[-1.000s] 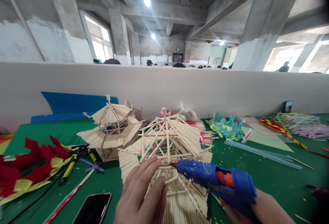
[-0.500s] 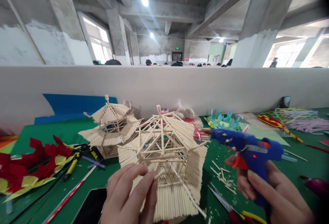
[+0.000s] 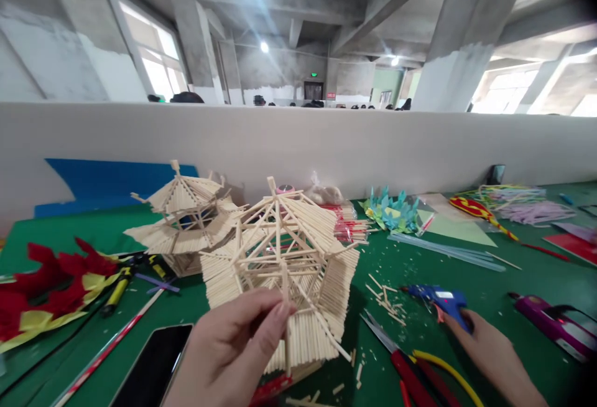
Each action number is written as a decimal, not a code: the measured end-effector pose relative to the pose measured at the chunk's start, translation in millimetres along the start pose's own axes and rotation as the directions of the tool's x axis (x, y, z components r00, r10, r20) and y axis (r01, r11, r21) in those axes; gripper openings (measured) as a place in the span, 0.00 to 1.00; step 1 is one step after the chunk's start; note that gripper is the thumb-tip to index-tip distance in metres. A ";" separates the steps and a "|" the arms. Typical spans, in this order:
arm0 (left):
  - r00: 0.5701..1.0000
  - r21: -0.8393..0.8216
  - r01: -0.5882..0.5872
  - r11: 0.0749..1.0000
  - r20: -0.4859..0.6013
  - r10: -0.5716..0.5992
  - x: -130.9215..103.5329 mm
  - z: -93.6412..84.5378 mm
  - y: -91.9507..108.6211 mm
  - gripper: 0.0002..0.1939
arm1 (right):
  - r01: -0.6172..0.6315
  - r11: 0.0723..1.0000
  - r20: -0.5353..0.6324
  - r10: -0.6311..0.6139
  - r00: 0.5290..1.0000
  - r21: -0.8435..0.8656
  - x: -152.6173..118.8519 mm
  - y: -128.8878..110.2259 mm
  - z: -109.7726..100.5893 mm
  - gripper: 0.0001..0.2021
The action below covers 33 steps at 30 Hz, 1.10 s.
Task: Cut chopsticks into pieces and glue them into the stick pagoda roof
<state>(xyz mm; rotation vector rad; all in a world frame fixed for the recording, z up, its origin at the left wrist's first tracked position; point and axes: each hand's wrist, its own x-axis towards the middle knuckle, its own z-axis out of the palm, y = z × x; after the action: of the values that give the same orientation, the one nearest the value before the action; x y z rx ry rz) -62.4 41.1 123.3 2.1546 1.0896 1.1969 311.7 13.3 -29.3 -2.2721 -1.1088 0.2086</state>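
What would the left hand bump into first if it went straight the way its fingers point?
Probably the nearer stick model. The left hand pinches a pale stick in front of it, fingers aimed its way. How much space lies between, I can't tell from this one view.

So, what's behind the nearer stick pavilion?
Behind the nearer pavilion: a pink object, a clear plastic bag and red-wrapped sticks. Its roof hides parts of these and anything lower down.
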 end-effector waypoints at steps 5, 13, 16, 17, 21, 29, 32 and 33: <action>0.970 -0.272 0.236 0.933 0.118 -0.211 7.4 7.4 0.2 0.11 | 0.229 0.971 -0.002 -0.229 0.973 0.070 -15.1 -43.7 -17.9 0.21; 0.974 -0.379 0.216 0.900 0.149 -0.171 23.0 10.1 12.6 0.13 | 0.664 0.516 0.098 -0.823 0.560 0.542 -82.6 -216.6 -50.4 0.08; 0.994 -0.333 0.111 0.936 0.030 -0.107 28.7 3.2 18.1 0.12 | 0.652 0.443 0.081 -0.858 0.507 0.615 -87.6 -240.3 -45.0 0.09; 0.996 -0.324 0.083 0.942 0.003 -0.086 30.2 1.0 18.9 0.11 | 0.643 0.431 0.070 -0.859 0.508 0.633 -87.7 -244.8 -43.0 0.09; 0.998 -0.310 0.033 0.950 -0.046 -0.050 35.6 -3.8 16.7 0.11 | 0.603 0.421 0.063 -0.850 0.523 0.678 -87.6 -259.0 -38.3 0.07; 0.991 -0.173 -0.057 0.983 -0.128 0.035 46.1 -11.9 0.6 0.09 | 0.511 0.564 0.211 -0.778 0.591 0.648 -74.9 -285.1 -39.9 0.07; 0.958 0.034 -0.154 0.988 -0.239 0.157 45.5 -22.1 -12.7 0.08 | 0.560 0.611 0.301 -0.779 0.550 0.559 -60.0 -292.2 -44.8 0.06; 0.942 0.108 -0.177 0.978 -0.269 0.200 44.9 -25.7 -17.9 0.09 | 0.596 0.617 0.328 -0.783 0.528 0.514 -55.1 -294.7 -46.4 0.06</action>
<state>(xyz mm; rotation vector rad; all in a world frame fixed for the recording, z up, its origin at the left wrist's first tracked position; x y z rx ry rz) -77.7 88.0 147.0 2.2414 1.0786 1.6097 97.8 90.6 171.4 -1.2933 -2.0212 0.6618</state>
